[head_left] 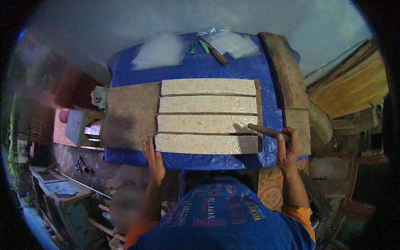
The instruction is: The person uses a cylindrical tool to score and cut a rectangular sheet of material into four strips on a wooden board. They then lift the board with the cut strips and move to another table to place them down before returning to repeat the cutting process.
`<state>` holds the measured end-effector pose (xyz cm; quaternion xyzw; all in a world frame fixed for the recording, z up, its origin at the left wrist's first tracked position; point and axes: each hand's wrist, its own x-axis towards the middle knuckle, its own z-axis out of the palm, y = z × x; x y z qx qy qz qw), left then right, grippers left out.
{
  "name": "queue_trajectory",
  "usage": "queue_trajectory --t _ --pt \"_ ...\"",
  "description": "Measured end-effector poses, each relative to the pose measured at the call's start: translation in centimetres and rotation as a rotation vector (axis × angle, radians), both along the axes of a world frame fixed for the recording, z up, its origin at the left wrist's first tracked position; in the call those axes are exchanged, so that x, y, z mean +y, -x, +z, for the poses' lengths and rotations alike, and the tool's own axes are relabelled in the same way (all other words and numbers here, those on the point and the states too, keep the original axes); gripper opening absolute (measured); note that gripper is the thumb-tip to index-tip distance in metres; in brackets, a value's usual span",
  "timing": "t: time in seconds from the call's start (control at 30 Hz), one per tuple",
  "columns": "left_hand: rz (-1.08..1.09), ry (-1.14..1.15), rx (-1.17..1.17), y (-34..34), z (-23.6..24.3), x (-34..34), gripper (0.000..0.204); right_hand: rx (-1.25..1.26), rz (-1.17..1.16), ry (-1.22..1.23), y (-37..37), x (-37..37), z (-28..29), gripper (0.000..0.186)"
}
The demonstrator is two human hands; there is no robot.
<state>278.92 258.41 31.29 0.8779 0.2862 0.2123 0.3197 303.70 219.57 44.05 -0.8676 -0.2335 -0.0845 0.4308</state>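
Several long, flat packs (207, 143) of pale, speckled stuff in shiny clear plastic lie side by side on a brown wooden board (131, 112). My right hand (288, 149) is closed around the thick end of a wooden stick (271, 132). The stick's thin tip is over the right end of the second-nearest pack; whether it touches is unclear. At the board's near edge, my left hand (154, 160) has its fingers stretched out beside the left end of the nearest pack. It holds nothing.
A blue tarp (133, 77) covers the table. Clear plastic sheets (160, 51) lie at the back, with a knife (214, 52) and a green-handled tool (193, 46) nearby. A thick wooden plank (287, 75) runs along the right side. Left of the board stands a crumpled pale bag (98, 97).
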Motion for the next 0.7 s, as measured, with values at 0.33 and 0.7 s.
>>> queue_trajectory --t 0.33,0.7 --pt "0.015 -0.039 -0.008 -0.3 -0.4 0.0 0.065 -0.131 -0.178 0.072 -4.9 0.5 -1.1 0.020" --pt "0.015 0.042 0.054 -0.1 0.8 -0.2 0.065 -0.193 0.230 0.112 -4.9 9.5 -0.6 0.027"
